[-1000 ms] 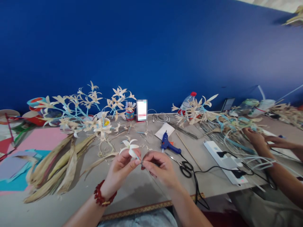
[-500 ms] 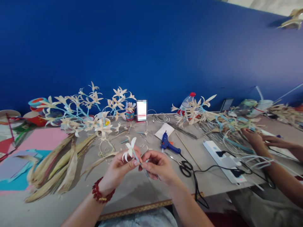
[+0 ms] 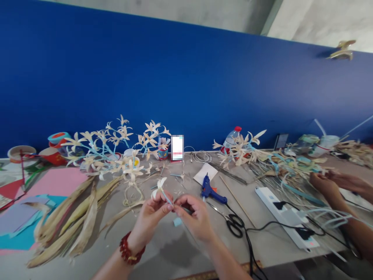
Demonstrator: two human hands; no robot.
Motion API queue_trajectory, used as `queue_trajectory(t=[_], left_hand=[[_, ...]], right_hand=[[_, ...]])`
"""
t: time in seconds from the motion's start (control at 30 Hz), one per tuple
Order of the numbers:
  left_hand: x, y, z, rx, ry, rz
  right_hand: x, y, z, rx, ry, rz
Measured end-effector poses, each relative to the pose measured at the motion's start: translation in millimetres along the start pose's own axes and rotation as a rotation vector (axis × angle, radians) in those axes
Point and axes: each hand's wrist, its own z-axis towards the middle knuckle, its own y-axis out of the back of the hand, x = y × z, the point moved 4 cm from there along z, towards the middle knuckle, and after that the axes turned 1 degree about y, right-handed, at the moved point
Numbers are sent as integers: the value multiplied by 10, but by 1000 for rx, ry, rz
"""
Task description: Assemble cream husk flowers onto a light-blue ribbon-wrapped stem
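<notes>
My left hand [image 3: 150,216] pinches the base of a small cream husk flower [image 3: 159,186] on a thin pale blue stem. A red bead bracelet [image 3: 129,252] circles that wrist. My right hand [image 3: 194,216] is closed in a pinch on the same stem just to the right, fingertips almost touching the left hand's. Both hands hover above the grey table [image 3: 171,245]. A small pale blue scrap [image 3: 176,221] shows below my right fingers.
Dried corn husks [image 3: 72,217] lie at left beside pink and blue paper [image 3: 52,181]. Finished flower branches [image 3: 116,144] stand behind. A blue glue gun [image 3: 211,190], black scissors [image 3: 234,225] and a white power strip [image 3: 287,217] lie to the right. Another person's hands [image 3: 332,184] work at far right.
The view has tilted upward, so everything sits lower in frame. My hands have drawn closer together on the stem, and the flower has turned between my fingers.
</notes>
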Motion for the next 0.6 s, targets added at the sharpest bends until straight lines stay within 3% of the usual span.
queue_trajectory(t=[0.23,0.33,0.6], left_hand=[[136,102,92,-13,13,-34],[205,122,116,-15,21,-72],[323,82,129,1,125,-166]], right_hand=[[-414,-68,163,200,-311,352],[-552,-97,188,208,-367,461],[-610,-91,133,249,-491,620]])
